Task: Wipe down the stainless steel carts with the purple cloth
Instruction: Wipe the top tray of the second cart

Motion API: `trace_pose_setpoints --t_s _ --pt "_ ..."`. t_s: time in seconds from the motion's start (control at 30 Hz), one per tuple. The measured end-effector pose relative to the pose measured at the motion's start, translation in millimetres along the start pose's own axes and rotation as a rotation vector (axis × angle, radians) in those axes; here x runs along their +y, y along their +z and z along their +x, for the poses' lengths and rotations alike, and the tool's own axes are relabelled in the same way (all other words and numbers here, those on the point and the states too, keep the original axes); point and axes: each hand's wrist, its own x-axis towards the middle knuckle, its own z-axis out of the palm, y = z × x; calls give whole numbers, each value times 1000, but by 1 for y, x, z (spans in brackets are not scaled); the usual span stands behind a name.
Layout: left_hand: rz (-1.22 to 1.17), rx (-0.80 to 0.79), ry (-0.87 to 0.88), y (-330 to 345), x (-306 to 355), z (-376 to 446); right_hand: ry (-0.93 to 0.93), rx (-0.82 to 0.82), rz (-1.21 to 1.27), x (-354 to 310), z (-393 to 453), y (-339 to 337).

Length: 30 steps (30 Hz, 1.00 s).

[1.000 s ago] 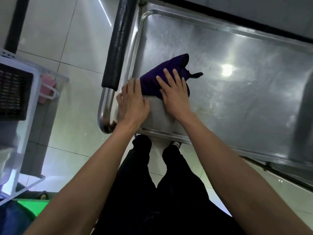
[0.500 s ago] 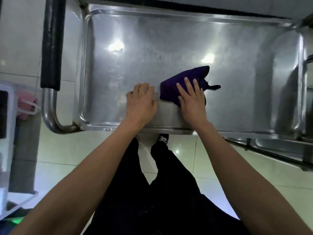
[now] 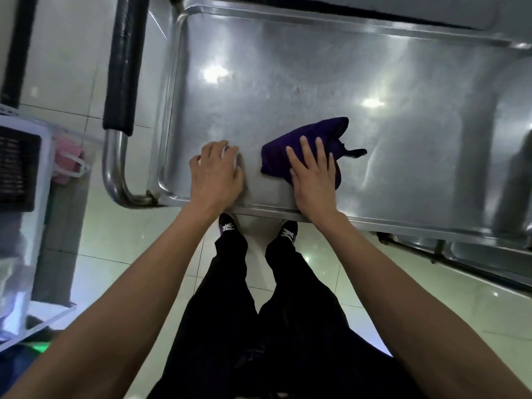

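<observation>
Right hand (image 3: pixel 312 180) lay flat on the purple cloth (image 3: pixel 305 149), with its fingers straight and a little spread, pressing the cloth down on the top tray of the stainless steel cart (image 3: pixel 288 67). The cloth was bunched up, and a small tail of it stuck out to the right. It sat near the front edge of the tray, about in the middle. Left hand (image 3: pixel 216 174) rested on the bare metal to the left of the cloth, with its fingers bent a little and nothing held in them. A second earlier both hands were close together by the left corner, right next to the black foam handle (image 3: pixel 123 61), and the left hand was touching the cloth. Now the cloth had slid to the right, away from that corner, and there was a gap between the left hand and the cloth. So the left corner had likely been wiped already, and the wiping was moving along the front of the tray. Most of the tray, on the far side and the right side, probably had not been wiped yet. On the floor to the left stood a clear plastic box (image 3: pixel 26 226) with something pink (image 3: pixel 67 162) beside it. A lower shelf (image 3: pixel 489 251) showed at the right.
</observation>
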Motion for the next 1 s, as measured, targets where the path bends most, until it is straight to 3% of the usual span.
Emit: trace_pose_setpoints --t_s 0.37,0.63,0.77,1.0 --pt "17 -33 -262 -14 -89 1 -137 -37 -35 -102 57 20" --pt "-190 21 -287 -28 -116 7 -67 -29 16 -179 90 32" --pt "-236 30 -295 -31 -121 10 -135 -39 57 -212 105 36" --pt "-251 -10 -235 -35 -132 7 -226 -62 101 -203 101 33"
